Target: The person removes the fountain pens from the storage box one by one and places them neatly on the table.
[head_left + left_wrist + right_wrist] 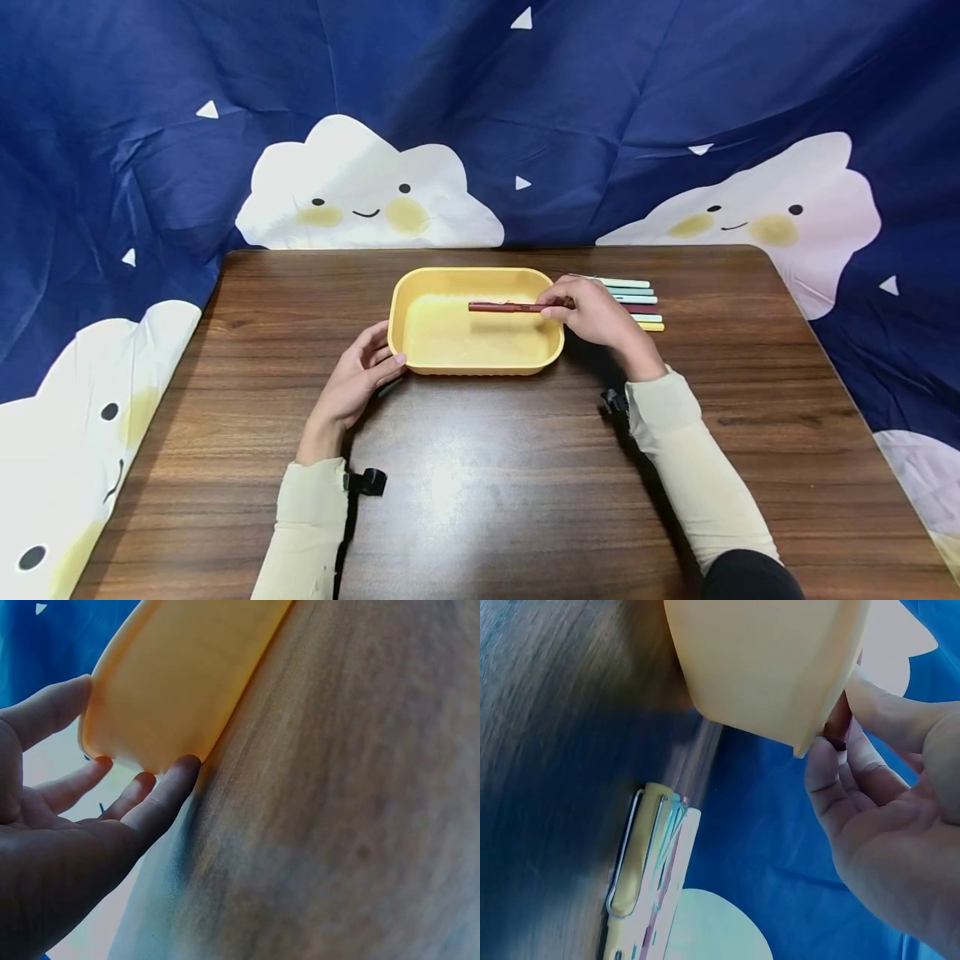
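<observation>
A shallow yellow plastic tray (476, 369) with rounded corners sits near the table's far edge. My left hand (358, 379) holds its left end, thumb at the front corner and fingers along the outer wall; in the left wrist view the fingertips (184, 766) touch the tray (165, 690). Over the tray's right side, my right hand (592, 315) pinches a dark red pen (502, 307) by its right end, and the pen points left across the inside. The right wrist view shows this pen's dark end (837, 729) between thumb and fingers beside the rim.
Right of the tray, partly behind my right hand, several pens lie side by side, among them a teal pen (636, 292) and a yellow pen (636, 859) with a wire clip. A blue cloth (555, 100) with clouds hangs behind the wooden table (480, 517).
</observation>
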Demonstrator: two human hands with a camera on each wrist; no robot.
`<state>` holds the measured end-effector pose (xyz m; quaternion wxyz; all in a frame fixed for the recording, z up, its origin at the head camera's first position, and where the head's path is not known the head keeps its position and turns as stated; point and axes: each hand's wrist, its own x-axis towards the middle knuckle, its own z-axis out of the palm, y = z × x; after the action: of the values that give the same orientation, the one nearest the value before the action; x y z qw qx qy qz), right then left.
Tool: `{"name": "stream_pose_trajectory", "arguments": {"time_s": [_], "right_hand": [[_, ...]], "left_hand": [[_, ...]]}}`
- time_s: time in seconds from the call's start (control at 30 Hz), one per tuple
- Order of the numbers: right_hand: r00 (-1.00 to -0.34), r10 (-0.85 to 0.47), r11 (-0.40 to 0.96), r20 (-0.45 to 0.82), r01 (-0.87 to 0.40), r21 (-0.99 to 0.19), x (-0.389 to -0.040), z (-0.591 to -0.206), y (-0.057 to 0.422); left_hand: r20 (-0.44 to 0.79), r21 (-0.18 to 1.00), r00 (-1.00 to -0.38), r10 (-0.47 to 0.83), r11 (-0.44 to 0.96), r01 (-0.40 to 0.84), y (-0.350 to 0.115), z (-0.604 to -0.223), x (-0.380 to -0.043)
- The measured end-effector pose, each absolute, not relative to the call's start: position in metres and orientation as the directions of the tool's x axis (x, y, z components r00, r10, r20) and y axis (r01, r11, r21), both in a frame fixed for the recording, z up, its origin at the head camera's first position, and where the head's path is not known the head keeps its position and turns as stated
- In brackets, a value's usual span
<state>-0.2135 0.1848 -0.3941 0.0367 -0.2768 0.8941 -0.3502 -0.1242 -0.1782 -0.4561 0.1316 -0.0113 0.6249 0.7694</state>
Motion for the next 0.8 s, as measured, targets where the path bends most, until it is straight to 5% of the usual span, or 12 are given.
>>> {"name": "stream_pose_trajectory", "arguments": {"time_s": [0.8], "right_hand": [[-0.863,-0.486,0.612,0.138,-0.449,-0.65,-0.21,-0.4,0.208]], "left_hand": [[-0.182,0.958,-0.965,0.188,-0.187,-0.217,-0.178,-0.455,-0.124]]}}
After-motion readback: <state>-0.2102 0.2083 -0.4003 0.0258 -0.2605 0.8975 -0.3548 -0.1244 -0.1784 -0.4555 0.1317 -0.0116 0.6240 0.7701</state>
